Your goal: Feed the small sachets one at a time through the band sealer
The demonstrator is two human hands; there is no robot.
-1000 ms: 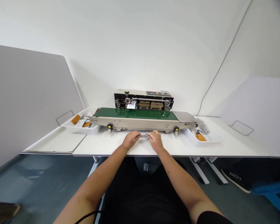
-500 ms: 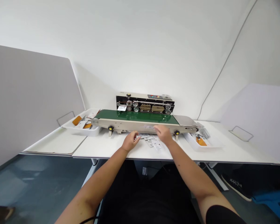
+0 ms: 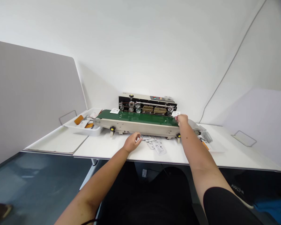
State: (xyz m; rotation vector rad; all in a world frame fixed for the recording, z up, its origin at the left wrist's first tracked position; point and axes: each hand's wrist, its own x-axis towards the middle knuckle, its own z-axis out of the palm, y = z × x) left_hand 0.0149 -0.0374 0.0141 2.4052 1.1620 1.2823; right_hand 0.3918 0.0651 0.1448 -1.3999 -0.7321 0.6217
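Observation:
At the right end of the band sealer (image 3: 147,104), my right hand (image 3: 182,119) pinches a small white packet (image 3: 176,113) by its near edge. The packet lies against the sealer's side, above the green conveyor belt (image 3: 140,117). My left hand (image 3: 131,142) rests low over the table in front of the conveyor, thumb and curled fingers slightly apart with nothing visible between them. Just right of it several flat printed packets (image 3: 159,147) lie in a loose pile, partly under the conveyor frame. Another white packet (image 3: 114,111) sits on the belt's left part.
A white tray (image 3: 93,132) with orange and white packets stands at the left. Another white tray (image 3: 216,148) with packets is at the right, partly behind my arm. Grey partitions (image 3: 35,100) flank the white table (image 3: 112,150). Black knobs (image 3: 112,128) jut from the conveyor's front.
My right hand has moved from the conveyor's front up to the sealer's right end, with a packet. A white packet now shows at the belt's left. My left hand has barely moved.

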